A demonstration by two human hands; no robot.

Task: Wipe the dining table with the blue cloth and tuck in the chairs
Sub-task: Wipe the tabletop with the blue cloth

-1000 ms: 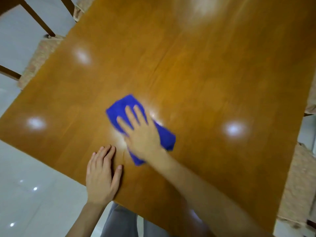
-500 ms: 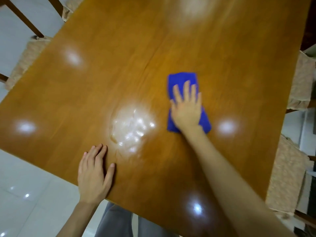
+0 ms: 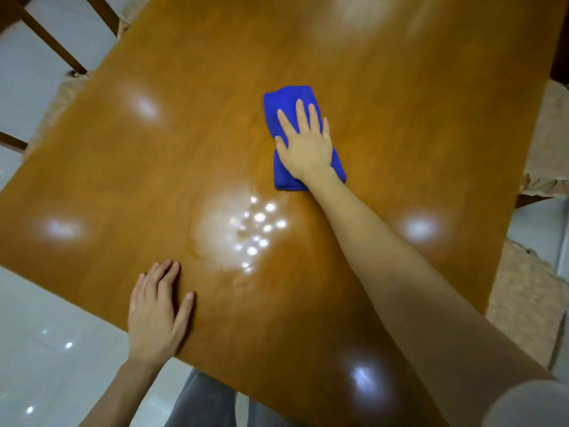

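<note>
A folded blue cloth point(image 3: 284, 101) lies on the glossy brown dining table point(image 3: 400, 118), a bit right of its middle. My right hand point(image 3: 306, 143) presses flat on the cloth with straight, spread fingers, covering its middle. My left hand point(image 3: 158, 309) rests flat on the table near the front edge, fingers straight. A wet, shiny patch point(image 3: 237, 232) with glints lies between the two hands. Chairs with beige cushions stand along both sides: one at the left point(image 3: 61, 97), two at the right point(image 3: 551, 143) point(image 3: 526, 300).
Dark wooden chair backs point(image 3: 52, 41) rise at the upper left over white floor tiles point(image 3: 46, 349). Ceiling lights reflect as bright spots on the tabletop. My grey trousers point(image 3: 209, 402) show under the front edge.
My right hand has swept the cloth from left of the table's middle to the right and then farther away from me, uncovering the wet patch. My left hand stays planted near the front edge.
</note>
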